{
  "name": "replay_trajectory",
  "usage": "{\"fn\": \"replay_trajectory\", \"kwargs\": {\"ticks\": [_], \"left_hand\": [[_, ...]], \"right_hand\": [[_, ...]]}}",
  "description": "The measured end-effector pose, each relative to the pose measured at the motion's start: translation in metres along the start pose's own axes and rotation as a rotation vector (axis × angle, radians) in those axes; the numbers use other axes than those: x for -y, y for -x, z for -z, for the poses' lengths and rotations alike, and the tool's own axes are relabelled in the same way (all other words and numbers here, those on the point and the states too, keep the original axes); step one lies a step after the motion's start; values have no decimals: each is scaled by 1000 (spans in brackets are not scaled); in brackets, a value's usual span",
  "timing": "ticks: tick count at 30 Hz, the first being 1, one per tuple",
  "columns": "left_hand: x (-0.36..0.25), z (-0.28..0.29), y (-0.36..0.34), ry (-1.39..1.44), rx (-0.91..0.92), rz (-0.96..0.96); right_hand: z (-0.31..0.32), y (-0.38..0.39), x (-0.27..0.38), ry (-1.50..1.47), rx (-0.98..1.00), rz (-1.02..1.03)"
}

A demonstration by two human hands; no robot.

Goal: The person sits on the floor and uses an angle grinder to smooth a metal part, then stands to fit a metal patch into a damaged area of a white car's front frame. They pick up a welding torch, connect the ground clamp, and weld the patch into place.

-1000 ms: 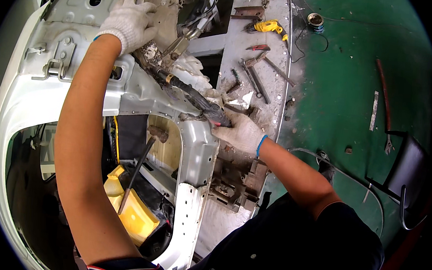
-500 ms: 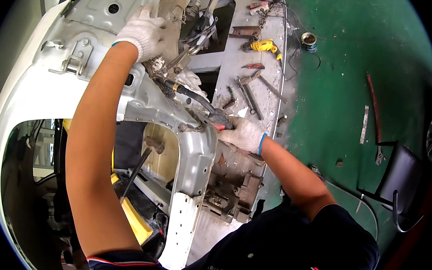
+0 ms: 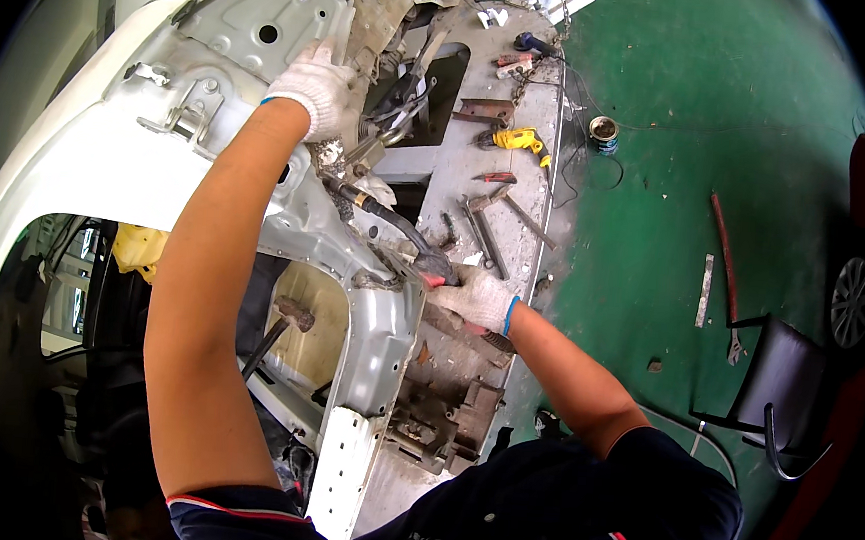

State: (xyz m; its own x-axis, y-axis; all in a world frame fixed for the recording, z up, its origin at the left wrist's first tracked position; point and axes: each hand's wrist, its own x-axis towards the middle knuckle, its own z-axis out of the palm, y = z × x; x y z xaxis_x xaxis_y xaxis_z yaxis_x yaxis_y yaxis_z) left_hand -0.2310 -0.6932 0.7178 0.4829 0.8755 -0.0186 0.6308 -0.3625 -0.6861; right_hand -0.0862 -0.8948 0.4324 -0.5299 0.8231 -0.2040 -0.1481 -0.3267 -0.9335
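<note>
In a white knitted glove, my left hand [image 3: 317,91] lies on the grey metal panel [image 3: 237,18] of a stripped car body, its fingers stretched out over the panel's edge. My right hand [image 3: 480,301], gloved as well, is closed around the handle of a welding torch [image 3: 393,210]. The torch's dark curved neck reaches up and left over the body's metal edge. Its tip end lies close to rough, chipped metal [image 3: 328,158] just below my left hand. Part of the handle, with some red on it, is hidden by my right glove.
On the grey bench [image 3: 487,68] lie a yellow power drill [image 3: 518,140], a red-handled tool [image 3: 496,177] and metal bars. A rusty clamp block [image 3: 447,427] sits nearer me. A hammer [image 3: 294,313] lies in the body opening. A can [image 3: 604,132] and a black chair [image 3: 776,379] stand on the green floor.
The view has shifted and turned a little, showing more of the bench's far end. Both hands keep their places on the panel and the torch.
</note>
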Motion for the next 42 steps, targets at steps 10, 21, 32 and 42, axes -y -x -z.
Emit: {"fn": "replay_trajectory", "kwargs": {"ticks": [10, 21, 32, 42], "left_hand": [[4, -1, -5, -9, 30, -19], [-7, 12, 4, -12, 46, 52], [0, 1, 2, -52, -10, -34], [3, -4, -1, -12, -18, -50]], "right_hand": [[-3, 1, 1, 25, -23, -16], [-1, 24, 34, 6, 26, -47], [2, 15, 24, 57, -10, -77], [1, 17, 32, 128, -30, -107]]}}
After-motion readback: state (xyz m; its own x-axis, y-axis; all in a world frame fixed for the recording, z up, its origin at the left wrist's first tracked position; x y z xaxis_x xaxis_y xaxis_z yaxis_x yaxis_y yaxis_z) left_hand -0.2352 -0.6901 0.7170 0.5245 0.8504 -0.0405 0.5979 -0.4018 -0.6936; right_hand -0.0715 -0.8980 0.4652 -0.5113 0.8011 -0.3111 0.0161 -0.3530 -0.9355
